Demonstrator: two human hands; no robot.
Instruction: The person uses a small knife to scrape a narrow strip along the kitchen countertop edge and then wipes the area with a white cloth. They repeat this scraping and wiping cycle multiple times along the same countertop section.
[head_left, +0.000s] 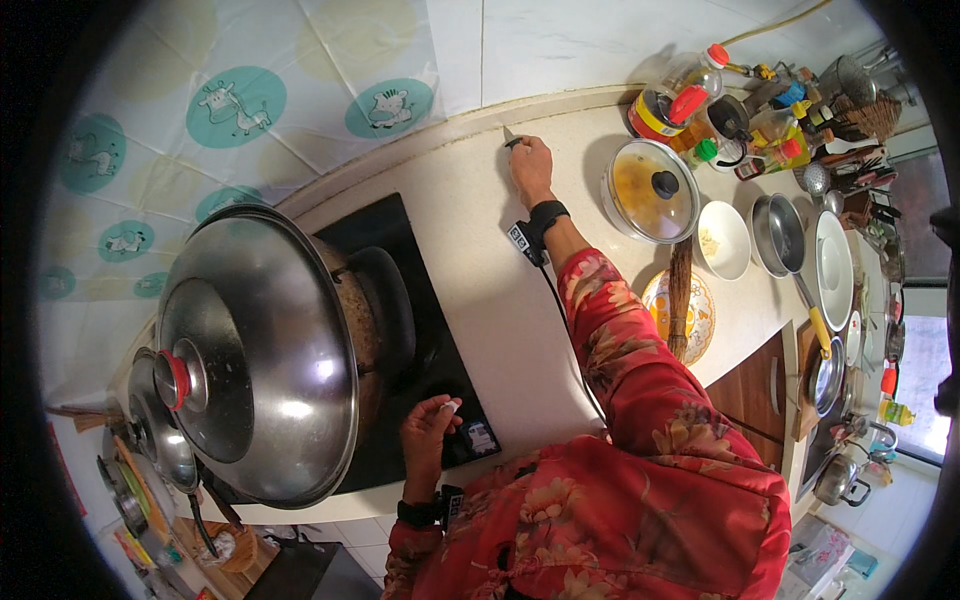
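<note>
My right hand (532, 166) reaches to the back of the pale countertop (480, 247). It grips a small knife (511, 138), whose pointed blade tip is close to the wall ledge. Most of the handle is hidden in the fist. Between the thumb and fingers of my left hand (426, 436) is a small white piece (452, 405), too small to identify. That hand is over the front edge of the black glass cooktop (442, 367). Left of it, a large wok with a domed steel lid (300, 300) sits on the cooktop.
Right of my right arm stand a glass-lidded pot (634, 180), a white bowl (731, 247) with pale pieces inside, and a small brush (679, 300) across a patterned plate (701, 330). A yellow-handled pan (780, 232) lies beyond, near oil bottles (769, 127). A patterned sheet (300, 45) covers the wall.
</note>
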